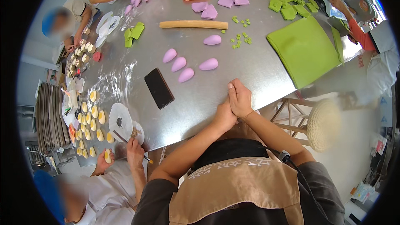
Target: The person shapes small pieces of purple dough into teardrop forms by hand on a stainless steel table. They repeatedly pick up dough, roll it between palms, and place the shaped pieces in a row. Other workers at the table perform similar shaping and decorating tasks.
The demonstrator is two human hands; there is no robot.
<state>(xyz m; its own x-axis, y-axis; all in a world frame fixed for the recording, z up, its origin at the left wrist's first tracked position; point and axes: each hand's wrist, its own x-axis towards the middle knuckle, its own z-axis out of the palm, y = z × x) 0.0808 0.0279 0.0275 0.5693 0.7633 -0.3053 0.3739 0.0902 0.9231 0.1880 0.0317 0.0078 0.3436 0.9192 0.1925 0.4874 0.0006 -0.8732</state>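
Observation:
My left hand (225,115) and my right hand (240,98) are pressed together at the table's front edge, fingers closed around each other. Whatever lies between the palms, if anything, is hidden. Beyond them several smooth lilac teardrop-shaped dough pieces rest on the steel table (233,66); the nearest are one at the right (208,64) and one at the left (186,75). Another lilac teardrop (212,39) lies farther back. A dark phone (159,88) is flat on the table to the left of my hands.
A wooden rolling pin (193,24) lies behind the teardrops, with small green star-shaped cutouts (241,39) beside it. A green dough sheet (306,52) covers the right corner. Co-workers' hands (135,154) handle yellow-and-white pieces (95,111) at the left. A stool (324,125) stands at my right.

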